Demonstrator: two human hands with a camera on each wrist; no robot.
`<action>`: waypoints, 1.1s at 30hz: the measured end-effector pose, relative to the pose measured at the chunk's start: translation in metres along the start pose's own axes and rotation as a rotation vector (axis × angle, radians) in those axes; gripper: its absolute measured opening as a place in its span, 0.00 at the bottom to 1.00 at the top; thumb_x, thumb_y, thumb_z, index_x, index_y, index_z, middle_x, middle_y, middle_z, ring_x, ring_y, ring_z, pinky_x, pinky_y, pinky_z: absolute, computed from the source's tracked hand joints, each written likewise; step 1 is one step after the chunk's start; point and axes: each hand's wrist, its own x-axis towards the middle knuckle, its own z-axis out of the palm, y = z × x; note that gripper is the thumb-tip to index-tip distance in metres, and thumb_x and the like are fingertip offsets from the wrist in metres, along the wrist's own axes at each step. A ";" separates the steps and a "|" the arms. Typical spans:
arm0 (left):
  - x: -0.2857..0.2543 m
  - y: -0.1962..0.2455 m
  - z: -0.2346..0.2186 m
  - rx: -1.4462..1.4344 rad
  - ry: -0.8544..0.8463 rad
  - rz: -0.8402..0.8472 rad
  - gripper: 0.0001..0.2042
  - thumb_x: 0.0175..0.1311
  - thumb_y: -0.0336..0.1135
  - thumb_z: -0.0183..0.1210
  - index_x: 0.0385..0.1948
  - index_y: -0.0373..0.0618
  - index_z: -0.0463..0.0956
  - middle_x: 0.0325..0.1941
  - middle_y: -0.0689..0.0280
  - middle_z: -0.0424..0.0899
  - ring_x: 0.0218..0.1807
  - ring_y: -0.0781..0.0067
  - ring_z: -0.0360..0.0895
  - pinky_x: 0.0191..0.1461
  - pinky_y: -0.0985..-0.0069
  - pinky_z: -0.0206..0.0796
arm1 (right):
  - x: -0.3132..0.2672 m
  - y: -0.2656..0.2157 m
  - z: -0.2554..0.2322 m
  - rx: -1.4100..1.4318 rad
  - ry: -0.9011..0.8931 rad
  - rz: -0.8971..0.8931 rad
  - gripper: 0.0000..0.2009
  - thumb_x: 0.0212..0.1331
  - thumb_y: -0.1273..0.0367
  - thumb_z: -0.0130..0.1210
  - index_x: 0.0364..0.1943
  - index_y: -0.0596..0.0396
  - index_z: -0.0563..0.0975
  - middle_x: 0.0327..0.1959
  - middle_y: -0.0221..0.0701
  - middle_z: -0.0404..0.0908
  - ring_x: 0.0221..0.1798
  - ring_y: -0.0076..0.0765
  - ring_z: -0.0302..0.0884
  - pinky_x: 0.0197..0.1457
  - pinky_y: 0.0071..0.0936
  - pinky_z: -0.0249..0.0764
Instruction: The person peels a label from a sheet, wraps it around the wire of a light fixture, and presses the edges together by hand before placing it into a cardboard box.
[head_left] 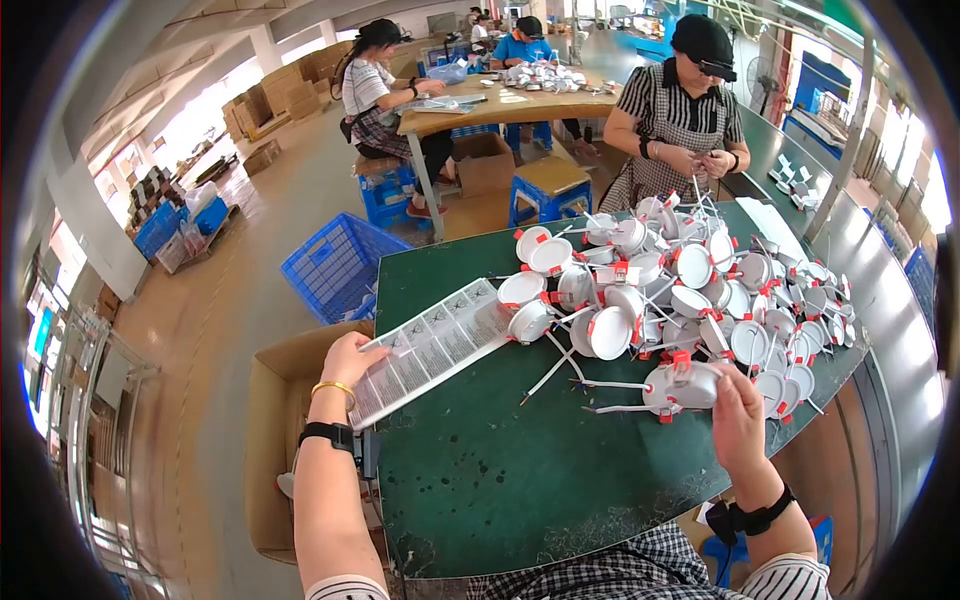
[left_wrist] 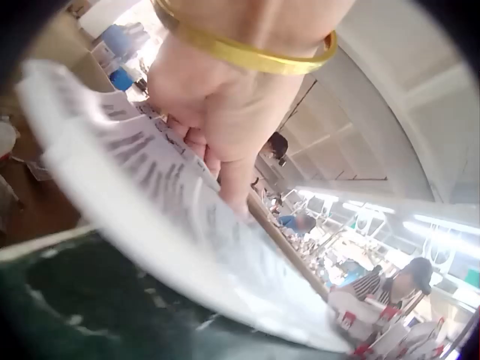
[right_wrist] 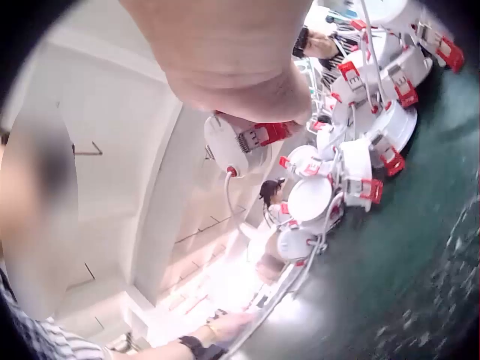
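My left hand point(head_left: 347, 362) grips the near end of a stack of printed label sheets point(head_left: 440, 342) at the left edge of the green table. In the left wrist view the sheets point(left_wrist: 161, 199) bend slightly, with the thumb and fingers on their edge. On the right, my right hand point(head_left: 738, 422) pinches the rim of a round white downlight point(head_left: 682, 387) with red clips and white cables. The right wrist view shows this downlight point(right_wrist: 225, 148) beneath the palm, fingers partly hidden. Beyond it lies a big pile of similar downlights point(head_left: 610, 332), touching the sheets' far end.
The green table point(head_left: 500, 500) has a worn front edge. A cardboard box point(head_left: 270, 440) stands by its left side, with a blue crate point(head_left: 335, 262) behind. Across the table a person point(head_left: 680, 120) handles a light. Others work at a brown table point(head_left: 450, 118) behind.
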 end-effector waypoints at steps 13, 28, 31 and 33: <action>-0.053 0.021 -0.026 -0.153 0.027 0.112 0.10 0.57 0.33 0.61 0.33 0.33 0.80 0.24 0.66 0.81 0.28 0.80 0.74 0.35 0.78 0.66 | -0.044 0.038 0.032 0.167 -0.090 0.705 0.13 0.69 0.69 0.44 0.50 0.65 0.71 0.42 0.32 0.77 0.44 0.30 0.77 0.51 0.30 0.77; -0.259 0.103 -0.134 -0.326 -0.198 0.231 0.05 0.55 0.27 0.62 0.29 0.35 0.79 0.25 0.69 0.78 0.27 0.85 0.71 0.30 0.83 0.63 | -0.036 -0.075 0.060 -0.449 -0.372 -0.528 0.31 0.51 0.71 0.64 0.63 0.47 0.66 0.66 0.46 0.58 0.63 0.52 0.63 0.63 0.42 0.65; -0.282 0.104 -0.131 -0.400 -0.316 0.241 0.05 0.54 0.27 0.63 0.29 0.35 0.79 0.24 0.69 0.79 0.27 0.85 0.72 0.32 0.83 0.64 | -0.044 -0.077 0.059 -0.441 -0.457 -0.483 0.32 0.51 0.71 0.64 0.63 0.45 0.66 0.66 0.47 0.57 0.64 0.52 0.62 0.60 0.42 0.67; -0.286 0.098 -0.124 -0.413 -0.378 0.264 0.05 0.53 0.27 0.63 0.29 0.35 0.79 0.26 0.68 0.80 0.30 0.84 0.75 0.34 0.83 0.67 | -0.053 -0.072 0.052 -0.388 -0.444 -0.502 0.27 0.53 0.72 0.63 0.60 0.47 0.69 0.60 0.43 0.67 0.57 0.44 0.70 0.54 0.37 0.71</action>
